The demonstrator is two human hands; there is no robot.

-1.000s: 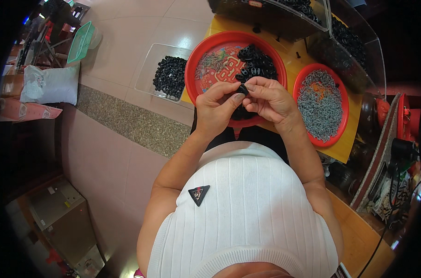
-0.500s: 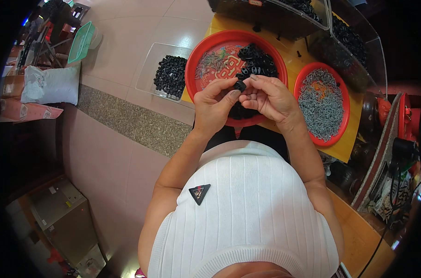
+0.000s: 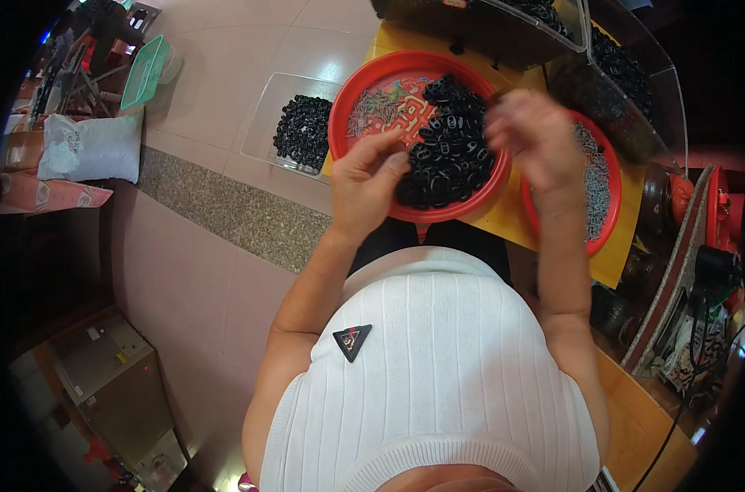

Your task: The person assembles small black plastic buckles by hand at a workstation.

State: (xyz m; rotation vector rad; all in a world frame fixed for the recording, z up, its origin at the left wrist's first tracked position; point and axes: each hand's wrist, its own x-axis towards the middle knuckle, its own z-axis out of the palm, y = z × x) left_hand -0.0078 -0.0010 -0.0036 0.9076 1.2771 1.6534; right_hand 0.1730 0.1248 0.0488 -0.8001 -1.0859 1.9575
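Two hands up over the red trays, apart from each other. Left hand (image 3: pixel 371 184) hovers at the near-left rim of the big tray (image 3: pixel 349 98), fingers (image 3: pixel 391 164) curled in, thumb toward the fingertips; cannot tell if a small part is pinched there. Black rings (image 3: pixel 450 156) lie heaped in that tray, just right of and beyond the left fingertips, touching or nearly so. Right hand (image 3: pixel 536 135) is blurred, raised between the two trays, fingers loosely bent; cannot tell what it holds. Ring heap sits just left of the right fingers. Small tray (image 3: pixel 606 225) with grey metal bits (image 3: pixel 590 176) lies under and right of the right hand.

Room: open gap between the hands over the ring heap. Yellow table (image 3: pixel 520 225) edge runs close below both wrists, against the person's lap. Left of the left hand the table ends; a clear box (image 3: pixel 266 111) of black parts (image 3: pixel 303 131) sits lower, on the floor side, near the big tray's left rim. Beyond the fingers, clear bins (image 3: pixel 626 78) with dark parts wall off the far side. Right of the right hand, clutter and a wooden bench edge, tight.
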